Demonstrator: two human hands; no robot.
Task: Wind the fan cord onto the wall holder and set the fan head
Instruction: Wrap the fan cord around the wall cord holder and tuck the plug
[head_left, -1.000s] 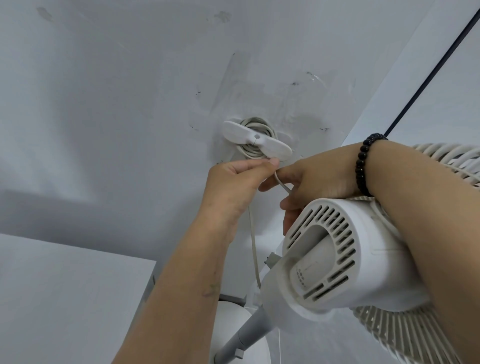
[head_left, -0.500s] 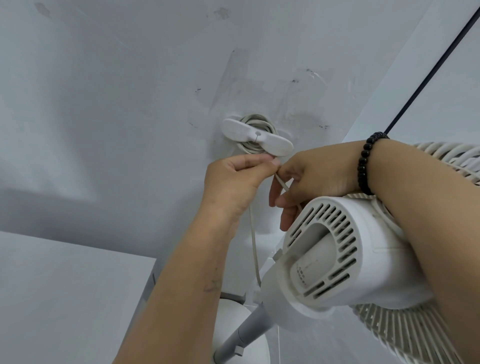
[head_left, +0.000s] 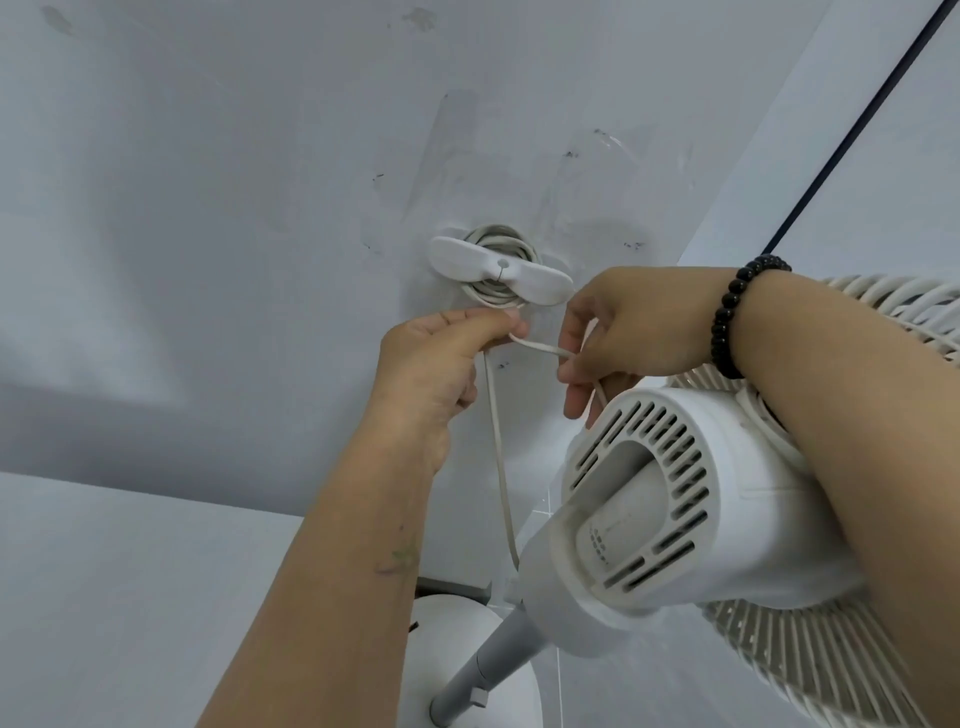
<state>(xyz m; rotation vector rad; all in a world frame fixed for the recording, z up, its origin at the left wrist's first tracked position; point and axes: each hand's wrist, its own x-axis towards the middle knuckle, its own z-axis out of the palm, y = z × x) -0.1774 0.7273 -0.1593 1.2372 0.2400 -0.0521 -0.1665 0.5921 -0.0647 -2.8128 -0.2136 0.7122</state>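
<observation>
The thin off-white fan cord (head_left: 540, 347) runs in a short span between both hands, just below the white plastic two-winged wall holder (head_left: 498, 269), where several turns of the same cord already sit coiled behind the wings. The left hand (head_left: 441, 364) pinches the cord between thumb and fingertips right under the coil; from there a length of it drops straight down toward the fan's neck. The right hand (head_left: 623, 338), wearing a black beaded bracelet (head_left: 737, 312) at the wrist, holds the cord's other part in curled fingers just beside the holder's right wing, above the white vented plastic motor housing of the fan head (head_left: 691, 499). The fan's pale ribbed grille (head_left: 810, 654) lies under the right forearm, and its grey pole (head_left: 483, 670) stands near the bottom edge
</observation>
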